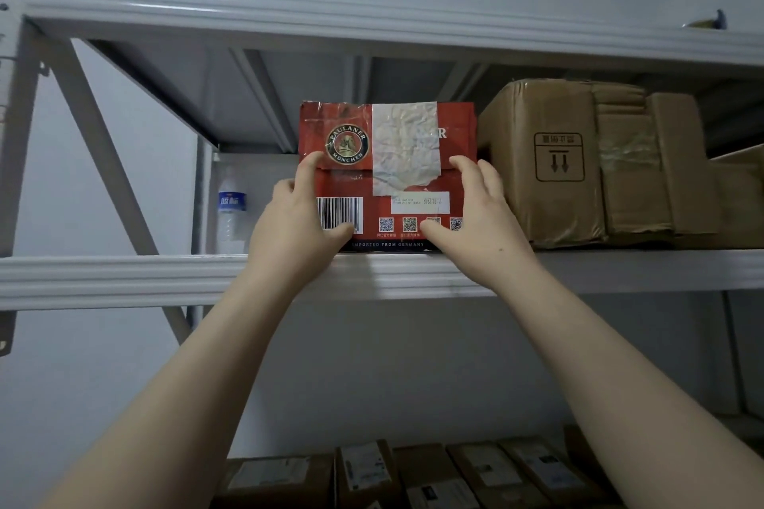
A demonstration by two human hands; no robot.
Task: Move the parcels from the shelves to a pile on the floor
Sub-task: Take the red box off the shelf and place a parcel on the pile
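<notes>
A red Paulaner beer box [388,174] with a crumpled white label stands on the upper shelf [124,277], at its front edge. My left hand [293,219] holds the box's left side, thumb on the barcode and fingers curled round the edge. My right hand [475,215] lies on the lower right of the front face, fingers reaching round the right edge. Just right of the red box sits a taped brown carton [545,161] with an arrow mark, touching or nearly touching it.
A clear water bottle [231,215] stands on the same shelf, left of the red box. More brown cartons [678,178] fill the shelf's right end. Several labelled brown parcels [434,475] lie on the lower shelf. A white shelf beam [372,21] runs overhead.
</notes>
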